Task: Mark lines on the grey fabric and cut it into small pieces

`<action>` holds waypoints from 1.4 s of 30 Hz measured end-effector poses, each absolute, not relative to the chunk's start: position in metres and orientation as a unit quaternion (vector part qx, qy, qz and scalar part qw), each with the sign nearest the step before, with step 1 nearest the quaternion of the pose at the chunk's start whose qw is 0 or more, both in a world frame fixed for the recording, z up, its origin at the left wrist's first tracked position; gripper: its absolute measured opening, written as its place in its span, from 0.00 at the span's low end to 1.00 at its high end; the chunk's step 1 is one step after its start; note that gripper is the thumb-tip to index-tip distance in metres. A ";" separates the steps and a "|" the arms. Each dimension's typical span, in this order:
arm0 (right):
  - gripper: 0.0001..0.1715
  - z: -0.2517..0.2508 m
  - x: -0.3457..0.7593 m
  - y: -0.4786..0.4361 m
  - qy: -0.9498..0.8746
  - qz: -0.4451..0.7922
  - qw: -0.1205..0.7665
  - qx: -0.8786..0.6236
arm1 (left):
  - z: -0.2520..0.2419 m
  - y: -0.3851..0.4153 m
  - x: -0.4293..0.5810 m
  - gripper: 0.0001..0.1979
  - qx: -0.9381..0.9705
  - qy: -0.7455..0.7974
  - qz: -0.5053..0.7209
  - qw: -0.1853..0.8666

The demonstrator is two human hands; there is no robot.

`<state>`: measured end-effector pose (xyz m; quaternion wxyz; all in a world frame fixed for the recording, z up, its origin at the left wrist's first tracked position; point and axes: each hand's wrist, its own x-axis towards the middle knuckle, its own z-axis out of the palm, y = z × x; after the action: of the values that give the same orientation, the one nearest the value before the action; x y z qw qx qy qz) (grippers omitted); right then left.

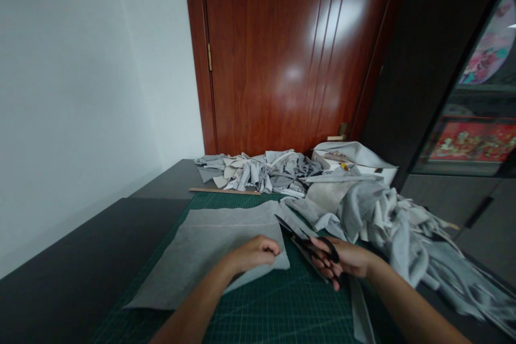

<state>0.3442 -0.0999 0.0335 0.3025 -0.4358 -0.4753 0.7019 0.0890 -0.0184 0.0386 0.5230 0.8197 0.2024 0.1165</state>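
A flat grey fabric sheet [201, 258] lies on a green cutting mat [282, 306]. My left hand [256, 252] rests on the sheet's right edge, fingers curled and pinching the cloth. My right hand [342, 260] grips black-handled scissors [310, 244], whose blades point up and left along the sheet's right edge. A narrow grey strip [360, 312] lies on the mat below my right hand.
Heaps of grey fabric scraps [387, 226] cover the right side, and more scraps [258, 169] lie at the back. A wooden ruler [223, 191] lies at the mat's far edge. Behind stand a brown door [290, 54], a white wall and a dark cabinet [463, 118].
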 end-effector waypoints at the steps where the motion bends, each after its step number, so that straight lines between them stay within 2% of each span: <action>1: 0.30 0.034 0.352 -0.107 -0.467 0.707 0.297 -0.440 | 0.039 -0.020 0.090 0.02 0.813 0.181 0.094 0.545; 5: 0.32 0.036 0.381 -0.127 -0.469 0.706 0.275 -0.453 | 0.045 -0.026 0.092 0.11 0.780 0.147 0.007 0.608; 7: 0.35 0.037 0.391 -0.128 -0.486 0.694 0.267 -0.459 | 0.049 -0.022 0.090 0.16 0.798 0.212 0.043 0.562; 11: 0.43 0.034 0.406 -0.118 -0.506 0.687 0.252 -0.456 | 0.054 0.002 0.066 0.09 0.853 0.432 0.148 0.254; 13: 0.45 0.030 0.410 -0.112 -0.507 0.691 0.252 -0.449 | 0.053 0.016 0.042 0.09 0.833 0.520 0.146 0.123; 15: 0.45 0.026 0.412 -0.108 -0.503 0.698 0.254 -0.442 | 0.050 0.024 0.017 0.11 0.803 0.588 0.092 0.040; 18: 0.44 0.020 0.413 -0.105 -0.503 0.707 0.260 -0.423 | 0.045 0.029 -0.008 0.13 0.795 0.603 0.053 0.030; 25: 0.42 0.020 0.415 -0.109 -0.515 0.709 0.255 -0.408 | 0.060 0.040 0.000 0.10 0.822 0.569 0.010 0.002; 28: 0.44 0.021 0.415 -0.111 -0.514 0.713 0.248 -0.407 | 0.068 0.053 0.016 0.14 0.829 0.557 0.028 -0.026; 32: 0.44 0.019 0.406 -0.113 -0.514 0.715 0.251 -0.401 | 0.063 0.056 0.044 0.17 0.842 0.523 0.117 -0.053; 34: 0.43 0.018 0.400 -0.113 -0.515 0.716 0.250 -0.400 | 0.056 0.044 0.060 0.15 0.854 0.496 0.153 -0.031; 39: 0.43 0.020 0.396 -0.114 -0.520 0.713 0.243 -0.403 | 0.041 -0.013 0.087 0.08 0.894 0.424 0.128 0.060; 42: 0.45 0.023 0.396 -0.115 -0.527 0.706 0.234 -0.411 | 0.036 -0.038 0.092 0.08 0.902 0.414 0.113 0.047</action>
<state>0.3962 -0.1149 0.0227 0.2343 -0.4115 -0.5267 0.7059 0.0922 -0.0380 0.0365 0.0467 0.9019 0.4143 0.1127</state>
